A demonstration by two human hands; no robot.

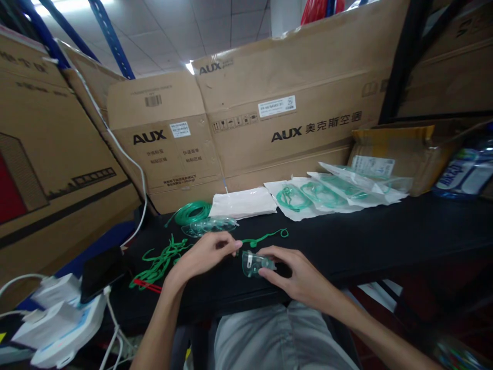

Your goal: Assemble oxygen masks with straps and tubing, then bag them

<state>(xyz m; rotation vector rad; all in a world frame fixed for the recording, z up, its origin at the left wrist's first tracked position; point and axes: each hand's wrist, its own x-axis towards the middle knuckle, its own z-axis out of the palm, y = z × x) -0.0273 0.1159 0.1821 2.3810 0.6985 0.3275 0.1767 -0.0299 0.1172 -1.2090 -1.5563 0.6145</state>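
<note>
My right hand (pixel 289 268) grips a clear greenish oxygen mask (pixel 250 264) with a metal nose strip, thumb in front and fingers behind. To its left, my left hand (pixel 211 251) is closed in a pinch at the end of a green elastic strap (pixel 264 239). The strap trails off rightward over the black tabletop behind the mask. Past the left wrist lies a tangled heap of green straps (pixel 164 262). More clear masks (pixel 211 226) are nested behind the left hand, beside a coil of green tubing (pixel 191 212).
Bagged tubing sets (pixel 295 198) fan out along the back right, next to a white stack of pouches (pixel 243 203). Red tweezers (pixel 148 285) lie by the straps. A power strip (pixel 69 329) with chargers and a dark phone (pixel 102 272) sit left. Cardboard (pixel 285 118) walls the back; a bottle (pixel 466 167) stands right.
</note>
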